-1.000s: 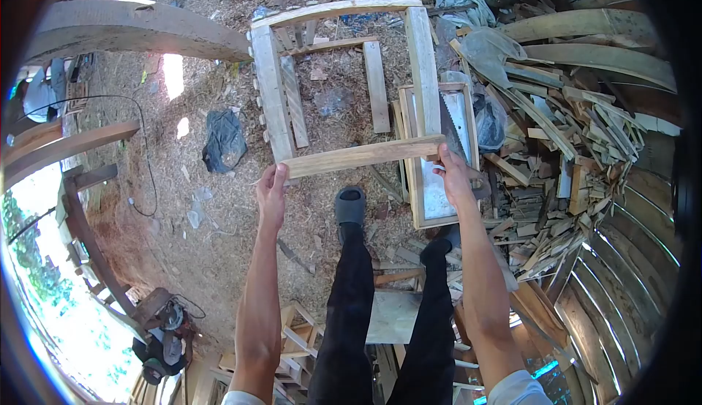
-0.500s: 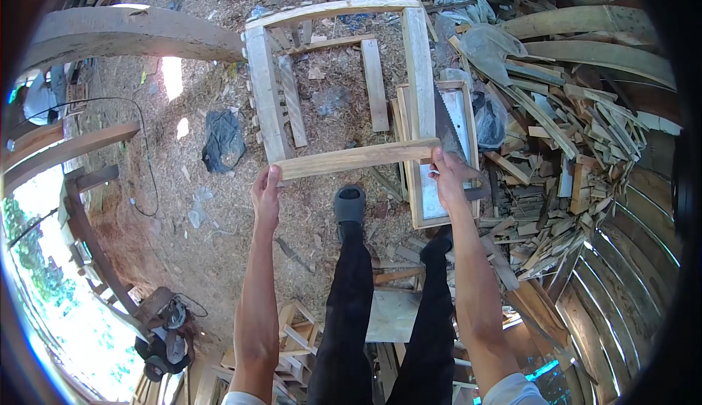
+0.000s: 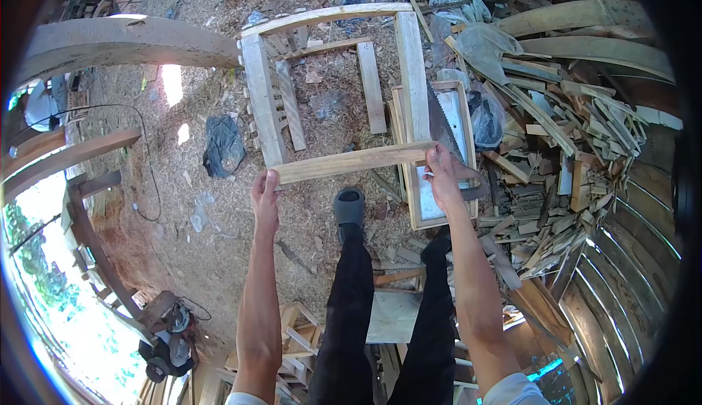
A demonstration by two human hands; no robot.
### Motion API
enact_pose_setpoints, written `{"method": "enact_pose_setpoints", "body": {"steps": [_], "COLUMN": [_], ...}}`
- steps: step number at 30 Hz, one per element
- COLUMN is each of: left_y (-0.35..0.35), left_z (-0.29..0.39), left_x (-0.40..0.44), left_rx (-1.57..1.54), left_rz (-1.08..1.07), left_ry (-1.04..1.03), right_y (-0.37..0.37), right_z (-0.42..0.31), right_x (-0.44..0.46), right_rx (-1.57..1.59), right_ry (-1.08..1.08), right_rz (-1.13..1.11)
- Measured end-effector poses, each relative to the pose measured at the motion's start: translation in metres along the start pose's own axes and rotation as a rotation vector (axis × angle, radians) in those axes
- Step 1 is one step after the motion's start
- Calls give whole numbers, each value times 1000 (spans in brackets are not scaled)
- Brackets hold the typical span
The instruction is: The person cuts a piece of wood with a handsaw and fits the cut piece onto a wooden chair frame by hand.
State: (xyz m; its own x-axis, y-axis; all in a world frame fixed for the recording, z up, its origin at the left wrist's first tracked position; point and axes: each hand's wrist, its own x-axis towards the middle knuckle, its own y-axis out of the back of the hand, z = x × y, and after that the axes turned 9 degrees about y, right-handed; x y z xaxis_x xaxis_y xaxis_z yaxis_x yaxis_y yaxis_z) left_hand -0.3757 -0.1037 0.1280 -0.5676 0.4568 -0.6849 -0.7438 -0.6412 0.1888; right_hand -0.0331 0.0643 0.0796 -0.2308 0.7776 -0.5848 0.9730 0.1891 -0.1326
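A flat wooden plank [image 3: 351,164] spans crosswise between my hands, at the near end of a wooden frame [image 3: 256,87] with two side rails and a slightly curved far rail. My left hand [image 3: 265,199] is closed on the plank's left end, thumb up, by the left rail's near end. Fingers of my right hand [image 3: 441,177] grip its right end by the right rail. Whether the plank touches the rails I cannot tell. Just beyond my right hand, a handsaw [image 3: 447,129] lies over a shallow wooden tray-like box [image 3: 415,216].
A heap of wood offcuts [image 3: 585,134] fills the right side. Curved timber beams [image 3: 139,43] jut in from the left. A dark plastic bag [image 3: 224,145] lies on the shavings-covered ground. My sandalled foot [image 3: 349,206] stands below the plank.
The plank's right end sits slightly lower and further left in view, and my right fingers have shifted a little on it. The wooden frame also appears slightly further left.
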Motion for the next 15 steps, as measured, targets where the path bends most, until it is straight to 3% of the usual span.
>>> {"method": "enact_pose_setpoints", "body": {"steps": [3,9,11,15], "left_y": [-5,-49,-65,-98], "left_z": [-1,-9,-2,-15], "left_x": [-5,-28,-36,-49], "left_rx": [-3,-176,-247,20], "left_rz": [13,221,284,533], "left_ry": [18,-7,25,12], "right_y": [-5,12,9,32], "right_z": [-6,6,-9,-50], "right_x": [-5,-31,-60,-109], "right_rx": [65,-138,269,326], "right_ry": [-60,166,128,234], "right_rz": [61,96,112,135]}}
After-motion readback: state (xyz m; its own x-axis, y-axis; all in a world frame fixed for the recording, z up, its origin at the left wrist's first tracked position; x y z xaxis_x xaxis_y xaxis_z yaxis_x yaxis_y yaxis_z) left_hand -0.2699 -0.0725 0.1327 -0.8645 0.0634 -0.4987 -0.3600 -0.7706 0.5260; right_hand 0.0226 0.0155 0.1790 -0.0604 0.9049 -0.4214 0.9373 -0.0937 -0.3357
